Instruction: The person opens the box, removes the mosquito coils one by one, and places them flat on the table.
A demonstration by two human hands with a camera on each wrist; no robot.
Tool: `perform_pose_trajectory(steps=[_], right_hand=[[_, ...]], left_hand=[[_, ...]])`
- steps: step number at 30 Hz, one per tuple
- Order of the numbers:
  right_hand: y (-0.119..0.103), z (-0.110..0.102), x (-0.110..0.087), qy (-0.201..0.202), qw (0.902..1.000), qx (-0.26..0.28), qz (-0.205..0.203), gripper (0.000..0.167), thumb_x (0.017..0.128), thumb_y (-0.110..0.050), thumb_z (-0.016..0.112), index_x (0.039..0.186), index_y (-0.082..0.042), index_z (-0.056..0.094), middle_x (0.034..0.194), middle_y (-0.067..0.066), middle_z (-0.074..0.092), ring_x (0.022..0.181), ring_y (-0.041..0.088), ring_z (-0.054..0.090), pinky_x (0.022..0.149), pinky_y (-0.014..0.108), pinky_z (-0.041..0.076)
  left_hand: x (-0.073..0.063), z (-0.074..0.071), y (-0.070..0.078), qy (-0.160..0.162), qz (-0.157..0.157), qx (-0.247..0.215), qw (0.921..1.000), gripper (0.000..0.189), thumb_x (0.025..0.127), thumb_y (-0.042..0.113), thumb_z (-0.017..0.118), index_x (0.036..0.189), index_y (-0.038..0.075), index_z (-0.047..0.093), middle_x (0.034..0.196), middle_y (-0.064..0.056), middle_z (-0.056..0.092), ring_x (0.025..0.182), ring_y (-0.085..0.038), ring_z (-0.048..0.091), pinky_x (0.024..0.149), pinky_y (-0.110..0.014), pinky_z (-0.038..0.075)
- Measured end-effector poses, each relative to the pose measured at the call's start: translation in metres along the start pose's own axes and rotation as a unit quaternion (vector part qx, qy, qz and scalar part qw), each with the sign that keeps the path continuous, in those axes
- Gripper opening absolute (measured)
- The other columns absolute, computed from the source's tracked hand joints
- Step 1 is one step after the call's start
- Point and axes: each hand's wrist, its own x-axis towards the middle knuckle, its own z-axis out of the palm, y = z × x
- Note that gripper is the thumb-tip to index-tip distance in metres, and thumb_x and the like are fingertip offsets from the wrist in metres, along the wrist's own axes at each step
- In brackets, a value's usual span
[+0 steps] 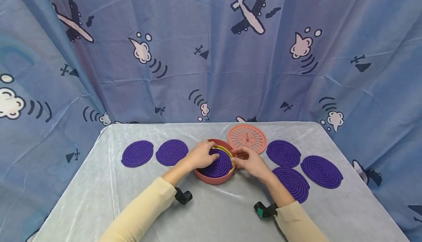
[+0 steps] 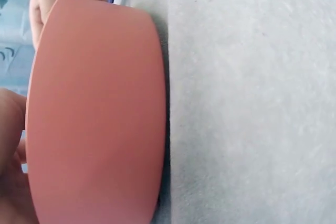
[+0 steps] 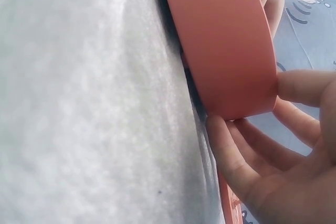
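A round coral mosquito-coil box stands mid-table, with a purple mosquito coil inside its rim and a yellow ring showing behind the coil. My left hand reaches over the left rim and holds the coil by its upper left edge, thumb on top; its other fingertips are partly hidden. At the right side, my right hand grips the box. In the right wrist view one finger touches the rim and other fingers lie against the outer wall. The left wrist view is mostly box wall.
A coral slotted lid with a central prong lies behind the box. Two purple coils, one farther left and one nearer, lie to the left. Several more coils lie to the right, one partly behind my right forearm.
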Motion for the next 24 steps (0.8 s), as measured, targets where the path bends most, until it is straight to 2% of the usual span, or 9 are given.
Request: perform_pose_trajectory(steps=[5, 12, 18, 24], right_hand=[[-0.001, -0.001, -0.002, -0.002, 1.0000, 0.007, 0.000, 0.040, 0.095, -0.018, 0.074, 0.129, 0.001, 0.062, 0.122, 0.021, 0.065, 0.108, 0.031, 0.064, 0.083, 0.038, 0.060], [-0.003, -0.001, -0.001, -0.001, 1.0000, -0.002, 0.001, 0.040, 0.096, -0.017, 0.073, 0.130, 0.002, 0.062, 0.124, 0.023, 0.065, 0.112, 0.033, 0.063, 0.083, 0.037, 0.060], [-0.026, 0.000, -0.010, -0.009, 1.0000, 0.002, 0.000, 0.038, 0.096, -0.007, 0.069, 0.129, 0.010, 0.059, 0.124, 0.031, 0.062, 0.111, 0.040, 0.062, 0.084, 0.042, 0.060], [-0.043, -0.001, -0.019, -0.018, 0.9997, 0.013, 0.005, 0.038, 0.096, -0.005, 0.068, 0.129, 0.012, 0.058, 0.124, 0.033, 0.060, 0.107, 0.034, 0.064, 0.085, 0.043, 0.060]], left_hand=[[0.002, 0.004, -0.001, -0.003, -0.003, 0.018, 0.9998, 0.042, 0.099, 0.025, 0.066, 0.135, 0.005, 0.061, 0.131, -0.013, 0.061, 0.125, -0.029, 0.056, 0.107, -0.045, 0.046], [0.001, 0.003, -0.002, 0.007, 0.011, 0.004, 0.9999, 0.041, 0.097, 0.021, 0.068, 0.133, 0.003, 0.061, 0.130, -0.015, 0.061, 0.125, -0.030, 0.057, 0.108, -0.045, 0.046], [0.001, 0.001, -0.001, -0.002, 0.008, 0.006, 1.0000, 0.041, 0.096, 0.018, 0.069, 0.133, 0.001, 0.061, 0.130, -0.016, 0.061, 0.125, -0.031, 0.056, 0.108, -0.046, 0.046], [0.003, 0.000, -0.001, -0.025, 0.003, 0.008, 0.9996, 0.042, 0.097, 0.020, 0.068, 0.135, 0.002, 0.060, 0.132, -0.015, 0.063, 0.128, -0.031, 0.055, 0.111, -0.047, 0.042]])
